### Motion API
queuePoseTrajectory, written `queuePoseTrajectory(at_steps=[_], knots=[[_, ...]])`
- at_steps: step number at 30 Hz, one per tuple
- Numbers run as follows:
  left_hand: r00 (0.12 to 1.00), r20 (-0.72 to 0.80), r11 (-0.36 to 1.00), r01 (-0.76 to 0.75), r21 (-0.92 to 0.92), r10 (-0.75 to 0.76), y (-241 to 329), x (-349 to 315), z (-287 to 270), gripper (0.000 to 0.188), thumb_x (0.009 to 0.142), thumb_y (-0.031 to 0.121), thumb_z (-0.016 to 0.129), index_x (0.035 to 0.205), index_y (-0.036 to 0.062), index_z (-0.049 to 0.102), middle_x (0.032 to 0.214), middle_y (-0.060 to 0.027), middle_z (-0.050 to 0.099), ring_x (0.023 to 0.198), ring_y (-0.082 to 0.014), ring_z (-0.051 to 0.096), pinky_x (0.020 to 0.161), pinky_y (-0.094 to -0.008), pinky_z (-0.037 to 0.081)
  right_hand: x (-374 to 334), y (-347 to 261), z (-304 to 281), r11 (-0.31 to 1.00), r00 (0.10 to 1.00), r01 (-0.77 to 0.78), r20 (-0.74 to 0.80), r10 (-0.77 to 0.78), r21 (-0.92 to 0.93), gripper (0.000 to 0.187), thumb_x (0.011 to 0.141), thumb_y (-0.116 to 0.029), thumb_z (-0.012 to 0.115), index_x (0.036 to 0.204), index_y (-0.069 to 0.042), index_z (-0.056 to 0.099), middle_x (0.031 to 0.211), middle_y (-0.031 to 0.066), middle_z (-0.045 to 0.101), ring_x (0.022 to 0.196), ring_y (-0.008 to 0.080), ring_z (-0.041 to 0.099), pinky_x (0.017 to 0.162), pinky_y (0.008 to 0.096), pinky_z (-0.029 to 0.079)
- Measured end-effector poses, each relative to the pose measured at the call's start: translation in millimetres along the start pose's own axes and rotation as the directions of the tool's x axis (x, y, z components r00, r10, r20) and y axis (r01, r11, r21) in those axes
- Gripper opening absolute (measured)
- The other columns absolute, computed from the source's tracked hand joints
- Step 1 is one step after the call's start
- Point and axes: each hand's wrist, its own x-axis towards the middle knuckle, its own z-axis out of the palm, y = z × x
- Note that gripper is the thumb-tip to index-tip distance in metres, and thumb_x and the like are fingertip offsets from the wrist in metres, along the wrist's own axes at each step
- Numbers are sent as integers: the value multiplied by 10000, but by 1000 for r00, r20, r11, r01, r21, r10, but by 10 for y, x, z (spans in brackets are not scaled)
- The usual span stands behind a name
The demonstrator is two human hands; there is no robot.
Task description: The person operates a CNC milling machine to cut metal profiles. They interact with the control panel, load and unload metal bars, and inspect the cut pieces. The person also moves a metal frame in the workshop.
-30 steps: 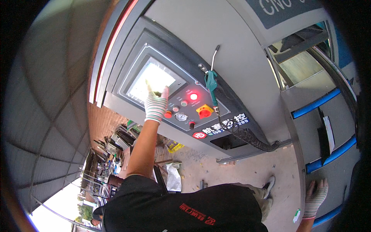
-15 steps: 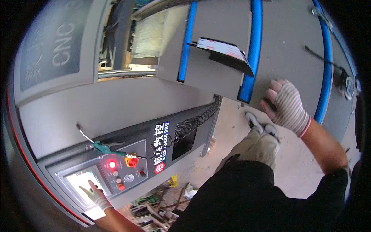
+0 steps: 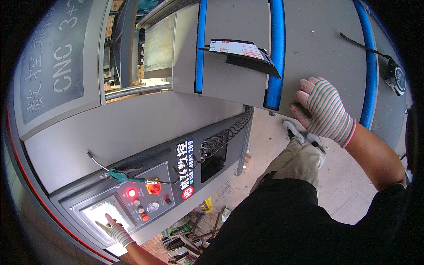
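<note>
In a striped glove with bare-looking dark fingertips, my left hand is at the lit touchscreen of a machine's control panel. Its fingers are spread, with one fingertip at the screen. My right hand, in a matching striped glove with a pink cuff, rests at the near edge of a grey worktable. Its fingers curl loosely and the thumb stands apart, with nothing seen between them. Left of it, a bent dark strip with white printed film lies across the table.
Blue rollers or strips run along the table. A tape measure lies at the far right. A green-handled air gun with a coiled black hose sits above the panel. Offcuts are piled on the floor below.
The view has shifted slightly, so the table and bent strip appear farther left and the panel slightly lower. Both hands keep to their places, left at the screen, right at the table edge.
</note>
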Motion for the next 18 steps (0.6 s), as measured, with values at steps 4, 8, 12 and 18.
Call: queuePoseTrajectory(at_steps=[4, 8, 12, 18], knots=[[1000, -17, 999, -10, 49, 10, 20, -18, 11, 877, 1010, 349, 744, 1713, 275, 225, 801, -31, 471, 494, -60, 318, 433, -251, 228, -4, -2, 9, 1000, 999, -27, 19, 27, -4, 180, 942, -248, 714, 900, -83, 658, 913, 109, 586, 865, 280, 603, 817, 413, 512], [1000, 13, 1000, 14, 14, -14, 33, -44, 30, 864, 1019, 351, 732, 1714, 272, 224, 911, -86, 586, 500, -57, 309, 435, -247, 234, 0, -2, 15, 1000, 1000, -24, 18, 24, -3, 186, 950, -259, 709, 902, -88, 653, 908, 100, 575, 859, 273, 590, 812, 412, 506], [1000, 13, 996, 20, 84, -22, 71, -79, 57, 861, 1026, 365, 718, 1717, 260, 216, 1125, -175, 697, 516, -56, 321, 449, -239, 254, -10, 6, 3, 1000, 1000, -19, 23, 19, -6, 187, 956, -265, 702, 907, -93, 647, 901, 97, 568, 846, 272, 583, 808, 417, 502], [999, 25, 993, 39, 109, -42, 133, -151, 72, 878, 1024, 408, 712, 1720, 242, 203, 1262, -246, 703, 549, -76, 374, 469, -246, 297, -11, 20, 20, 1000, 1000, -5, -2, 5, 9, 192, 950, -269, 706, 910, -92, 644, 894, 96, 565, 828, 274, 578, 804, 417, 500]])
